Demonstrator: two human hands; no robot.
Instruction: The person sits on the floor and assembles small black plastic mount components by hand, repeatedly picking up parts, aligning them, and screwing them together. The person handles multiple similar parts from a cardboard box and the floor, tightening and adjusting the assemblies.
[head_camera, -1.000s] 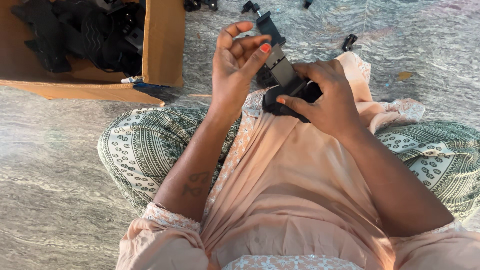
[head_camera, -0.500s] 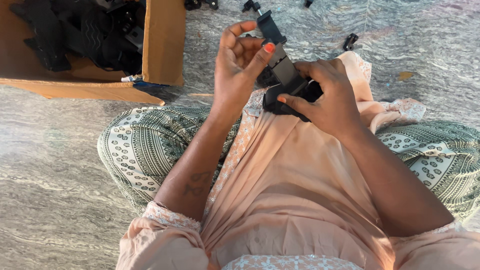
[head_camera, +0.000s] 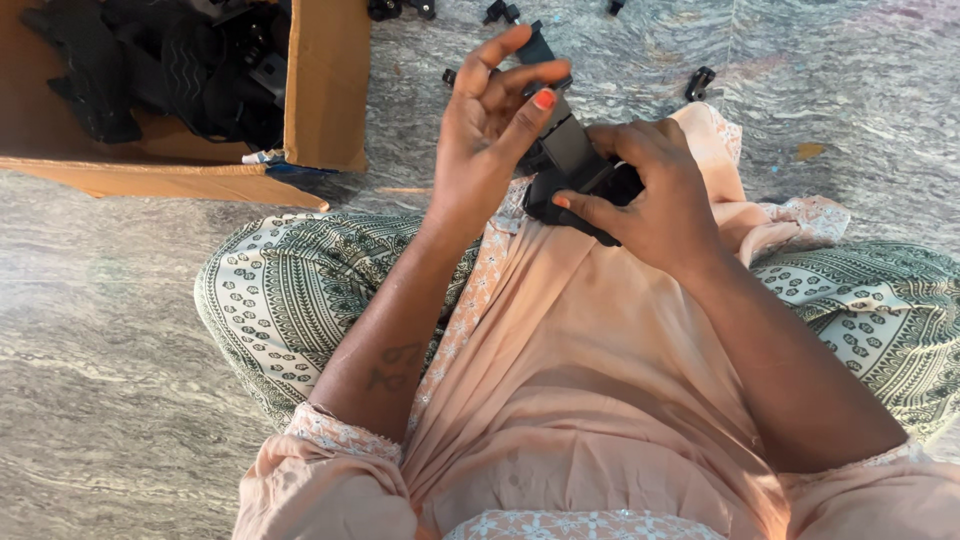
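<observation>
Cardboard box sits at 10 o'clock on the stone floor. Right hand is wrapped tight around the black clamp over the lap. Left hand is half open, thumb pressing the clamp's top. Tiny black bits lie at 1 o'clock.

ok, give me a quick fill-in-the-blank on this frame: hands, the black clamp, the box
1. The right hand grips the base of the black ____ over the lap.
2. The left hand touches the clamp's upper part with its ____.
3. The cardboard box on the person's left holds ____ coloured gear.
4. Small black parts lie on the ____ ahead of the knees.

Missing words: clamp; thumb; black; floor
</observation>
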